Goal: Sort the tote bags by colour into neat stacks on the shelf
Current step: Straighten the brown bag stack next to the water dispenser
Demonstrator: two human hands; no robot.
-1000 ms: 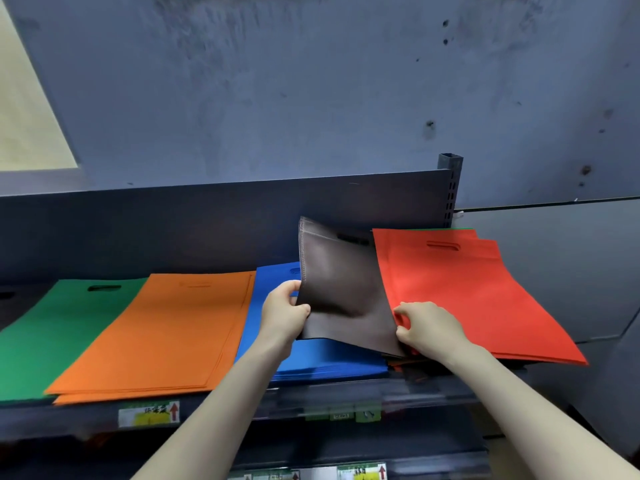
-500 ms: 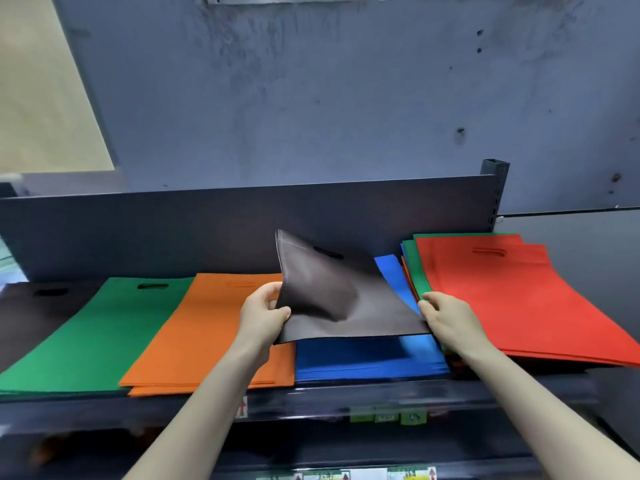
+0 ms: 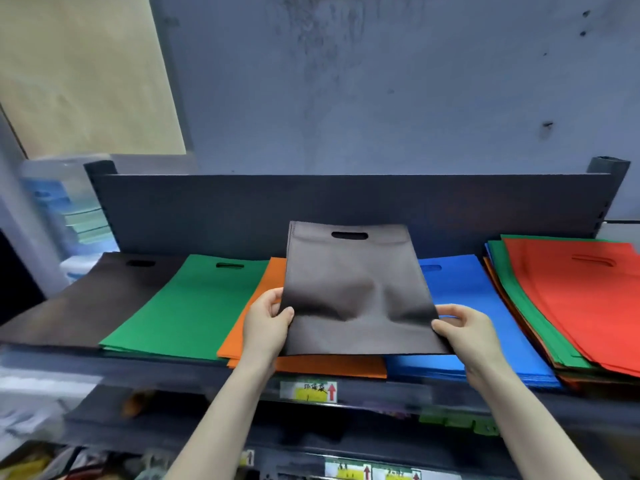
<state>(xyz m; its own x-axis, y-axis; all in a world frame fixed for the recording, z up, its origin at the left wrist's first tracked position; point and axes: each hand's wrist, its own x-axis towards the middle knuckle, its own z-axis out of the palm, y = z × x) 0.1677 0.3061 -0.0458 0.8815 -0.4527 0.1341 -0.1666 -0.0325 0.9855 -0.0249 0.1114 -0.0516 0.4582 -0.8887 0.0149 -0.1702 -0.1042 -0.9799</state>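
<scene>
Bare left grip (image 3: pixel 265 323), bare right grip (image 3: pixel 465 332), slender unsleeved forearms (image 3: pixel 221 410)

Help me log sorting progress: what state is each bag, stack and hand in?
brown bag, held raised between both hands, creased.
left hand, pinching the bag's left edge.
right hand, gripping its right edge.
brown stack, flat, far left.
green stack, flat, neat.
orange stack, flat, partly hidden.
blue stack, flat, partly hidden.
mixed pile, unsorted, red on top, fanned.

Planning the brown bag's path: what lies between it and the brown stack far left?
The green stack and a strip of the orange stack, seen in the head view.
</scene>
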